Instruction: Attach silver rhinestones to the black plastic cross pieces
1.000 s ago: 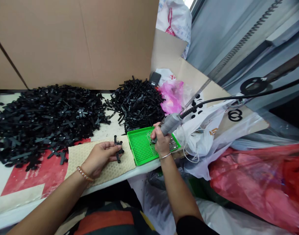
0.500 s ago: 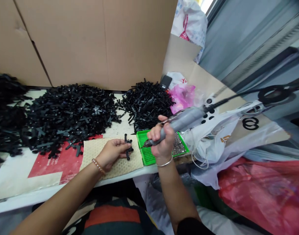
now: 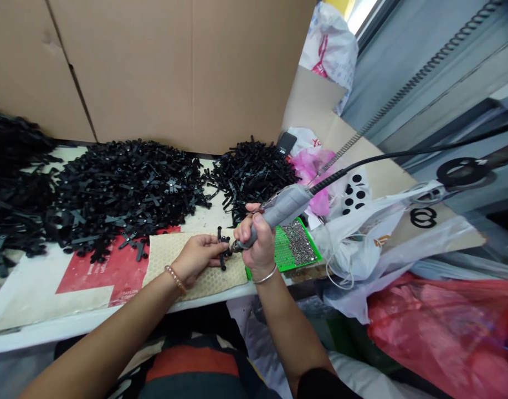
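Between the thumb and fingers of my left hand are small black plastic parts, held over a honeycomb-patterned mat. Wrapped round a grey electric screwdriver, my right hand tilts it so the tip points down and left. That tip meets or nearly meets the black parts; whether they touch, I cannot tell. A coiled spring and a black cable run from the screwdriver's back end. Just right of my right hand lies a green perforated tray holding many small metal screws.
Large heaps of black plastic parts lie at left and centre, with a smaller heap behind the mat. A cardboard wall stands at the back. White plastic bags and a red bag crowd the right side.
My right hand has brought the screwdriver left and away from above the green tray, its tip now at the black parts. The left hand keeps its hold; the view has shifted slightly.
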Demonstrator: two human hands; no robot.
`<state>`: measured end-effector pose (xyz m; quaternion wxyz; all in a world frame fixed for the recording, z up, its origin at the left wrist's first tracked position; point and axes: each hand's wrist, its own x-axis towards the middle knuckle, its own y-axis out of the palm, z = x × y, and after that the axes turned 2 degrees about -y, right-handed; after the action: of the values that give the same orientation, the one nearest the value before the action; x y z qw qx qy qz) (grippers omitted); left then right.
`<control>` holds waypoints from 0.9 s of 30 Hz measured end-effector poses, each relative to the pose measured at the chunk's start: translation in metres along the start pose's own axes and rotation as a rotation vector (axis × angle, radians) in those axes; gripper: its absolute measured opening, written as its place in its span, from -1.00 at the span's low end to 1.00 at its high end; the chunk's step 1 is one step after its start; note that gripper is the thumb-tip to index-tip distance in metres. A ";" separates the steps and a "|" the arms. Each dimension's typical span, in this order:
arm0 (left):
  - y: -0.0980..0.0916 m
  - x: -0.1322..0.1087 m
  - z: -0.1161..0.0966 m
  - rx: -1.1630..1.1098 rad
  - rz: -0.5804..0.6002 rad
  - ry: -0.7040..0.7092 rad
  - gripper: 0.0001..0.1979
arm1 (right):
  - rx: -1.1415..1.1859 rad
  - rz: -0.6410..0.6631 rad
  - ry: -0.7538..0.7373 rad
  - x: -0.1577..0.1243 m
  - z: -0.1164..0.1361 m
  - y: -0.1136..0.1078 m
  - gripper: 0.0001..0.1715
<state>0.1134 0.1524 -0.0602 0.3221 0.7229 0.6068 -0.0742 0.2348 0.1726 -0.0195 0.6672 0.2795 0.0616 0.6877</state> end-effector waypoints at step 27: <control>-0.001 0.001 0.002 -0.013 -0.011 0.008 -0.61 | -0.060 0.027 -0.015 -0.006 -0.010 -0.002 -0.68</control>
<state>0.1139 0.1523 -0.0631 0.3237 0.7177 0.6126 -0.0694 0.2316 0.1697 -0.0303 0.6664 0.2654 0.0319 0.6960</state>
